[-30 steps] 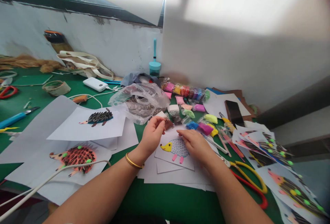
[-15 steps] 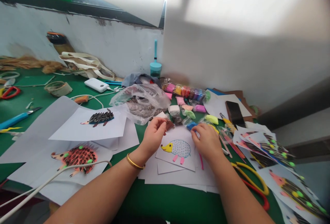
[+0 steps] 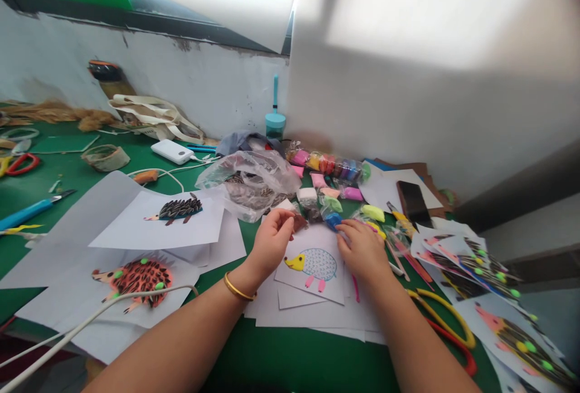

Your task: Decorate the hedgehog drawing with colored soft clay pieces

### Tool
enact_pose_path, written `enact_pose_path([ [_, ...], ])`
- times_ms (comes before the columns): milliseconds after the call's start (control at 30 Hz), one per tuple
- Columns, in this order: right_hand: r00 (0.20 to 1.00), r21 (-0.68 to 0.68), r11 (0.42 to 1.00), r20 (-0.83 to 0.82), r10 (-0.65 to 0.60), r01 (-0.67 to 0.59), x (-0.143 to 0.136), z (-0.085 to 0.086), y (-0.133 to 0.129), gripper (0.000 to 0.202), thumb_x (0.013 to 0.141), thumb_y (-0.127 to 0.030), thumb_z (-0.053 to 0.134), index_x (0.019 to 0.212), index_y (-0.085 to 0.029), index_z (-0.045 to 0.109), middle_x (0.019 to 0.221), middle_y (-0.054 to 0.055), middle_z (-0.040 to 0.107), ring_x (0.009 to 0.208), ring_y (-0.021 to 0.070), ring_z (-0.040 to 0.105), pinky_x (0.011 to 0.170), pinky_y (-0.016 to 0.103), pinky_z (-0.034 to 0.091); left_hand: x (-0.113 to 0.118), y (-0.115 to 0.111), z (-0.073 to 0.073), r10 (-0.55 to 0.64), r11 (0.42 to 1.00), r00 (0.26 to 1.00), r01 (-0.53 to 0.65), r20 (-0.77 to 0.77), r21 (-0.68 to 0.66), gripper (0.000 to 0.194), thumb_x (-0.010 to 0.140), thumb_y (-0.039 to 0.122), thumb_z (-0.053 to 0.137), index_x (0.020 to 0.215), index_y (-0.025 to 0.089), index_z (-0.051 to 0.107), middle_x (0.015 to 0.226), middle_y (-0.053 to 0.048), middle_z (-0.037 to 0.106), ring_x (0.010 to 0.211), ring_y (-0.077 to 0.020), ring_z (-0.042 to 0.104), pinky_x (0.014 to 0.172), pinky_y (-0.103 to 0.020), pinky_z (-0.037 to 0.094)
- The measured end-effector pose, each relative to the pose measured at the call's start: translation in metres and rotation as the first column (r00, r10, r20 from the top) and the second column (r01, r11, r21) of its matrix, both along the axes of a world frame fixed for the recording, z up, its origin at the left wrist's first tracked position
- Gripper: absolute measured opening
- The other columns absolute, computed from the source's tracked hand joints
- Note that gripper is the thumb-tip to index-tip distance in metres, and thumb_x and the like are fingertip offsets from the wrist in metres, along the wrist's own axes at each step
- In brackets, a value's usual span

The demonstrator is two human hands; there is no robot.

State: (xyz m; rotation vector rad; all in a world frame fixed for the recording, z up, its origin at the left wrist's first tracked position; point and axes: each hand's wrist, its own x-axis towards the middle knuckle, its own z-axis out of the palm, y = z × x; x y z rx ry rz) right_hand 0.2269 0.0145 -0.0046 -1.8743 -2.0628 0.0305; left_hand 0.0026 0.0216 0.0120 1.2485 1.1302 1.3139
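Observation:
A hedgehog picture (image 3: 319,264) with a yellow head, pink feet and a blue-outlined scaly body lies on stacked white sheets (image 3: 312,316). Above its left edge, my left hand (image 3: 274,239) has its fingers closed beside a brown clay packet (image 3: 299,222); what they pinch, if anything, is too small to make out. My right hand (image 3: 364,248) is at the picture's upper right, its fingers bent and apart, the fingertips at a blue clay packet (image 3: 333,219). Whether it grips the packet is unclear.
Behind the hands are a clear plastic bag (image 3: 249,185) of seeds and several coloured clay packets (image 3: 351,193). Hedgehog pictures lie left (image 3: 176,207) and right (image 3: 512,332). Yellow-and-red-handled scissors (image 3: 446,320) lie near my right forearm; a white cable (image 3: 90,320) crosses the left papers.
The fingers of my right hand have shifted slightly, and the blue packet sits a little lower and farther left. My left hand is nearly unchanged. The whole view has shifted slightly.

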Motion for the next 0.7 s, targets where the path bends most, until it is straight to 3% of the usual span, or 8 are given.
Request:
enact_pose_path([
  [100,1.0,0.006,1.0,0.006,-0.003,0.003,0.001,0.003,0.0,0.023,0.091,-0.029,0.052,0.103,-0.023,0.071,0.114,0.007,0.069,0.109,0.0255,0.057,0.091,0.04,0.037,-0.001,0.0,-0.001,0.004,1.0,1.0,-0.004,-0.013,0.006,0.019,0.084,0.036,0.058,0.091,0.019,0.056,0.071,0.002,0.058,0.061,-0.0119,0.055,0.06,-0.025,0.047],
  [267,0.999,-0.052,0.999,0.032,-0.002,0.004,0.003,0.008,0.001,0.02,0.093,-0.026,0.051,0.093,-0.023,0.071,0.097,0.006,0.07,0.1,0.0235,0.059,0.086,0.036,0.036,-0.004,0.0,-0.001,0.047,0.998,0.986,-0.04,-0.161,0.045,0.023,0.085,0.038,0.059,0.074,0.02,0.049,0.06,0.005,0.05,0.057,-0.0115,0.048,0.057,-0.024,0.039],
  [500,0.996,-0.137,0.99,0.085,-0.012,0.024,0.009,0.013,0.003,0.022,0.094,-0.025,0.05,0.096,-0.024,0.071,0.1,0.005,0.071,0.1,0.0235,0.059,0.081,0.035,0.036,-0.009,0.0,-0.001,0.043,0.996,0.973,-0.024,-0.225,0.088,0.037,0.092,0.045,0.05,0.064,0.02,0.048,0.059,0.003,0.051,0.06,-0.0131,0.048,0.061,-0.026,0.038],
  [700,0.993,-0.233,0.973,0.118,0.024,0.004,0.024,0.013,0.006,0.021,0.091,-0.023,0.051,0.093,-0.024,0.072,0.1,0.006,0.071,0.099,0.023,0.061,0.074,0.032,0.036,-0.01,0.004,-0.004,0.005,0.997,0.967,0.015,-0.254,0.075,0.035,0.091,0.045,0.05,0.066,0.02,0.053,0.062,0.001,0.057,0.063,-0.0149,0.054,0.063,-0.027,0.041],
])
